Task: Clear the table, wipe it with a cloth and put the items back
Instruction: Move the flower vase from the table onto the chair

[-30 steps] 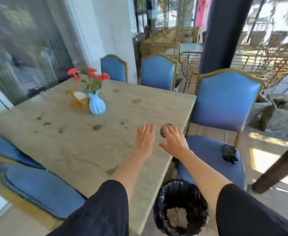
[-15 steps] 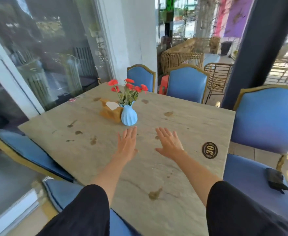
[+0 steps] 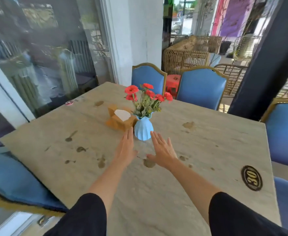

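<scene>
**Open hands flank the blue vase**

The ribbed blue vase (image 3: 143, 131) stands upright near the middle of the desk (image 3: 208, 147), with red flowers (image 3: 146, 95) rising from its mouth. The left hand (image 3: 125, 150) lies just left of the vase and the right hand (image 3: 163, 152) just right of it. On both, the fingers are straight and the grip is wide, holding nothing. The fingertips come level with the vase's lower body, but whether they touch it cannot be told. Nor is it clear whether the palms rest on the desk or hover above it.

Just behind and left of the vase sits a wooden napkin holder (image 3: 119, 122) with a white napkin (image 3: 122, 114) in it. Its nearest corner is hidden behind the vase.

Brown stains (image 3: 101, 163) dot the desk left of, right of and in front of the vase, and one lies partly under the right thumb. Far left of the vase, by the desk's edge, is a small red-and-white round thing (image 3: 69, 103), too blurred to identify. Well right of the vase and nearer the person, a dark round badge (image 3: 251, 178) reads 30.

Behind the vase stand two blue chairs (image 3: 201, 89) with gold frames, their seats hidden by the desk. A third, to the right, is cut off by the picture's edge. Left of the vase, a blue seat (image 3: 12, 181) is smeared by blur. The black sleeves (image 3: 82, 217) run out of the bottom of the view.
</scene>
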